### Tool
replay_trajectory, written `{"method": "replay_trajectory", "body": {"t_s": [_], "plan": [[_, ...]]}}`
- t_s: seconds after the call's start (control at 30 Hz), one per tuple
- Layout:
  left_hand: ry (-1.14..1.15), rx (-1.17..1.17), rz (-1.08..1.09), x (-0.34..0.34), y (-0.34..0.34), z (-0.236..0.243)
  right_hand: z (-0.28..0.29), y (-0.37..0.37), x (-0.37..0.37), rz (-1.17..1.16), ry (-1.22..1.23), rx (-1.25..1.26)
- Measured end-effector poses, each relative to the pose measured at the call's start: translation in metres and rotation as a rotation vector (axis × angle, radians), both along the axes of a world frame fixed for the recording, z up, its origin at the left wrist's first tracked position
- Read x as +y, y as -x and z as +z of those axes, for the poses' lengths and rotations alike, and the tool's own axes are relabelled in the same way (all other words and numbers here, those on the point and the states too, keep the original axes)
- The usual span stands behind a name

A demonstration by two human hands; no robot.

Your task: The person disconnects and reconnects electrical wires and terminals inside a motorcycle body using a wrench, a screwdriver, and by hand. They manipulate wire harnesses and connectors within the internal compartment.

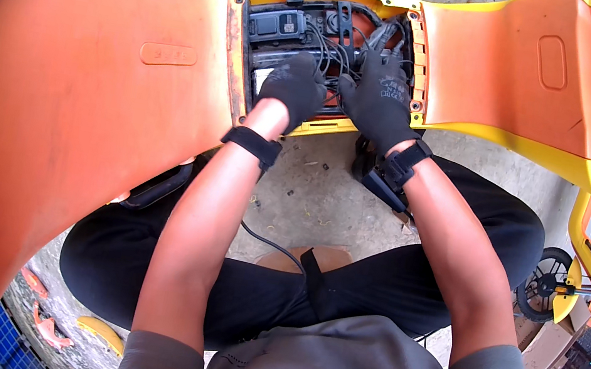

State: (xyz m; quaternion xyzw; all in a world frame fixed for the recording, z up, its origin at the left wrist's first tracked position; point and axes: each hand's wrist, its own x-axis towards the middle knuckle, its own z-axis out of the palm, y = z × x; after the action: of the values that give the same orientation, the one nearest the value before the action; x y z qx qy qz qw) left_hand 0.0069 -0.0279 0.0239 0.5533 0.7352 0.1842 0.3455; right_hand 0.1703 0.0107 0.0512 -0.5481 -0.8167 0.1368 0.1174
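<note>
An open bay (232,57) lies in the middle of an orange and yellow vehicle body, with black cables (328,43) and a dark rectangular module (278,24) inside. My left hand (295,91), in a black glove, reaches into its lower middle. Its fingers are curled closed beside the cables; whatever they hold is hidden beneath them. To the right, my gloved right hand (381,101) closes around a cable bundle (384,37), its fingertips partly hidden. A black bracket (345,25) stands above and between the hands. Black straps circle both wrists.
Broad orange panels (91,49) flank the bay. My bent legs are below it, over concrete floor (293,200). A thin black cord (263,238) runs between them. At right are a spoked wheel (544,284) and cardboard box (552,345); at lower left, loose coloured parts (100,334) and a blue crate (7,341).
</note>
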Motion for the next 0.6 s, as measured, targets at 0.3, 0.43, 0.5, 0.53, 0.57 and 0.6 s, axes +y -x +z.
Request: {"method": "replay_trajectory", "body": {"t_s": [0.3,0.43,0.5,0.53,0.57,0.6], "plan": [[0.076,-1.259,0.205,0.005,0.039,0.026,-0.015,-0.022,0.012,0.061,0.361,0.304],[0.111,-1.411,0.183,0.0,0.036,0.012,-0.012,-0.011,0.0,0.187,0.341,0.315],[0.123,-1.381,0.145,0.004,0.033,0.008,-0.018,-0.002,-0.013,0.231,0.144,0.307],[0.13,-1.366,0.129,0.005,0.031,0.009,-0.019,0.002,-0.021,0.253,0.049,0.303],[0.026,-1.174,0.088,0.006,0.027,0.01,-0.019,0.003,-0.028,0.24,0.06,0.237],[0.035,-1.116,0.086,0.007,0.023,0.011,-0.019,0.004,-0.03,0.256,0.069,0.165]]}}
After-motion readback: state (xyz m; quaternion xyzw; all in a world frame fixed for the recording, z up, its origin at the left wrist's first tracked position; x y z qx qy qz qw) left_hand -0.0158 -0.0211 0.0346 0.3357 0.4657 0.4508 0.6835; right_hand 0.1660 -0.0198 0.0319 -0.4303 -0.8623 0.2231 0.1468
